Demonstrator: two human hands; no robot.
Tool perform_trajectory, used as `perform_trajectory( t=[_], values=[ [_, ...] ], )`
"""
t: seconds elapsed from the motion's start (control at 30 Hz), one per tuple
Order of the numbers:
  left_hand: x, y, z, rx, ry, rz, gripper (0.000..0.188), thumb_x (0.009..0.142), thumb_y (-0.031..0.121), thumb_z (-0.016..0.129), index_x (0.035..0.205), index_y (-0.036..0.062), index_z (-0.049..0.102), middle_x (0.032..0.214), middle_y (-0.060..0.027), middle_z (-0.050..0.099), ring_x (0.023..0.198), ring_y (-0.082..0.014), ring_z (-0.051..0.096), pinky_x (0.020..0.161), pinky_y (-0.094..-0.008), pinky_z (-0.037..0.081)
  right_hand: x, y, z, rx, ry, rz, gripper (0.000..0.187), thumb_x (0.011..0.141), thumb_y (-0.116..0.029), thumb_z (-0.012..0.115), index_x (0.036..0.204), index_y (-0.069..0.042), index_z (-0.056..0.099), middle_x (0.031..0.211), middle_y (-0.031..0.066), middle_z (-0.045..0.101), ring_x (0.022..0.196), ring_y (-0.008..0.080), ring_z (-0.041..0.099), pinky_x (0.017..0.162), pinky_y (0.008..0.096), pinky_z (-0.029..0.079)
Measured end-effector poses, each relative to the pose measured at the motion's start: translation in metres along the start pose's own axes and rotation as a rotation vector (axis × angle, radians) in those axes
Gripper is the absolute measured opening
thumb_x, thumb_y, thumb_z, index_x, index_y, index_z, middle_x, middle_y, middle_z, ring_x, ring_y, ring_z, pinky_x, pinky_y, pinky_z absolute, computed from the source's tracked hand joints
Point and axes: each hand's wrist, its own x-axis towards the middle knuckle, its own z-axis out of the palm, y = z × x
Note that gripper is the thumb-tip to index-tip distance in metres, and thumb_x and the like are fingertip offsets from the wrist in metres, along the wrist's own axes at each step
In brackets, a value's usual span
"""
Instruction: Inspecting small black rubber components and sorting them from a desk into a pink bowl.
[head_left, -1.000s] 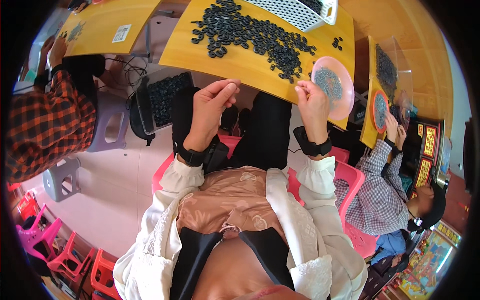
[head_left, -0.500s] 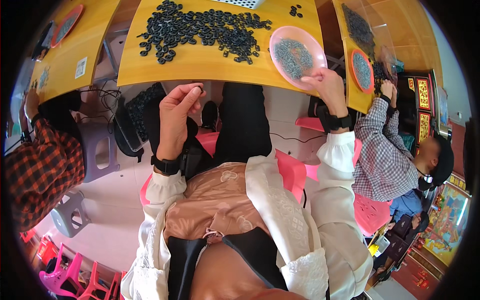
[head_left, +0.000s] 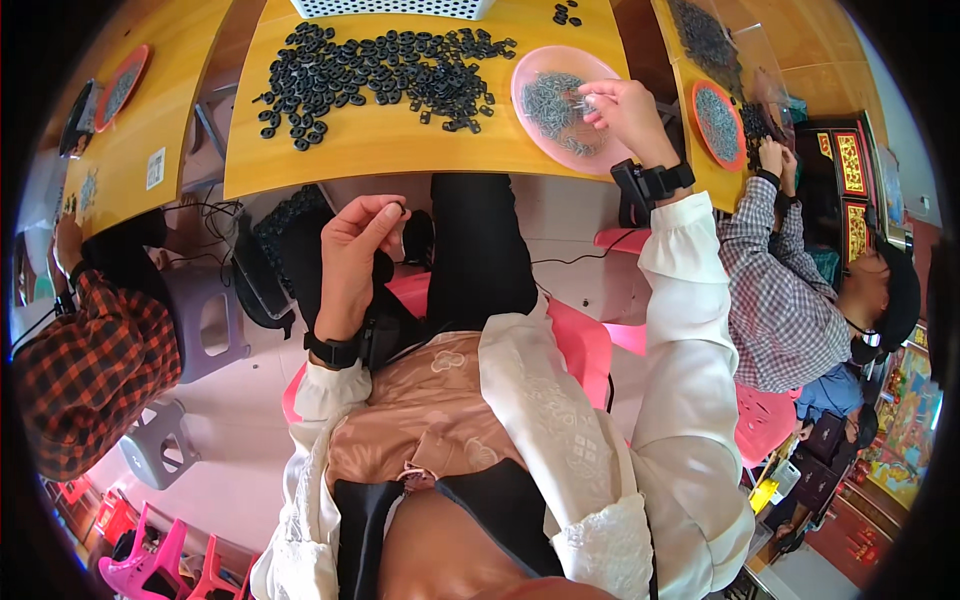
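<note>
A small black piece (head_left: 403,208) is pinched narrowly between thumb and forefinger of the left hand (head_left: 352,245), which is held off the near edge of the table (head_left: 480,155), above the lap. Because the piece is gripped only by the fingertips and nothing is placed beneath it, it could be lost to the floor (head_left: 230,420) if the pinch were loosened.

The right hand (head_left: 628,112) is held over the pink bowl (head_left: 592,163), at the right of the table, with thumb and fingers brought close together at the small metal pieces (head_left: 550,100). Whether one is gripped cannot be told. Since the metal pieces are thin and heaped together, several could be picked up at once, or one could be dropped on the way out.

The bowl is set right at the near edge, and the black wrist strap (head_left: 655,180) is held just beside its rim; by a careless sweep of the forearm the bowl could be tipped and its contents spilled.

Farther left, black rings (head_left: 325,75) and smaller black links (head_left: 450,95) are spread loosely side by side, so the two kinds could easily be mixed.
</note>
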Motion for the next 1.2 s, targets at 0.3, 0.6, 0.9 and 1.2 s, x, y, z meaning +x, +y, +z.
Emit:
perform_trajectory(
  t=[0.3, 0.6, 0.9, 1.2],
  values=[
    [0.006, -0.002, 0.014, -0.011, -0.024, -0.032, 0.015, 0.102, 0.011, 0.072, 0.113, 0.0023, 0.077, 0.097, -0.0027, 0.078, 0.072, -0.0034, 0.06, 0.062, -0.018, 0.045, 0.002, 0.02, -0.025, 0.184, 0.033, -0.04, 0.028, 0.102, -0.009, 0.065, 0.126, -0.004, 0.078, 0.101, 0.0017, 0.078, 0.081, 0.0074, 0.068, 0.072, 0.0234, 0.053],
    [-0.001, 0.003, 0.043, -0.017, -0.154, -0.028, 0.016, 0.102, 0.01, 0.073, 0.114, 0.0015, 0.077, 0.097, -0.0028, 0.077, 0.072, -0.0023, 0.058, 0.065, -0.0176, 0.045, -0.016, 0.014, -0.016, -0.037, 0.129, -0.118, 0.026, 0.101, -0.009, 0.068, 0.123, -0.004, 0.079, 0.084, -0.0027, 0.07, 0.069, 0.0058, 0.055, 0.067, 0.0237, 0.048],
    [-0.01, 0.002, 0.031, -0.079, -0.129, -0.029, 0.016, 0.103, 0.011, 0.072, 0.115, 0.0014, 0.077, 0.098, -0.0041, 0.077, 0.071, -0.0032, 0.059, 0.065, -0.0193, 0.046, -0.034, 0.006, -0.004, 0.209, 0.086, -0.029, 0.026, 0.099, -0.008, 0.07, 0.123, -0.001, 0.079, 0.08, -0.002, 0.068, 0.07, 0.0057, 0.056, 0.067, 0.0232, 0.048],
    [-0.019, 0.015, 0.012, -0.068, -0.099, -0.075, 0.02, 0.103, 0.012, 0.071, 0.12, 0.002, 0.076, 0.099, -0.003, 0.077, 0.073, -0.0018, 0.059, 0.064, -0.0175, 0.044, -0.111, -0.117, 0.079, 0.25, -0.061, -0.255, 0.025, 0.099, -0.002, 0.067, 0.121, -0.001, 0.079, 0.092, -0.001, 0.07, 0.078, 0.0073, 0.057, 0.072, 0.0225, 0.046]
  ],
)
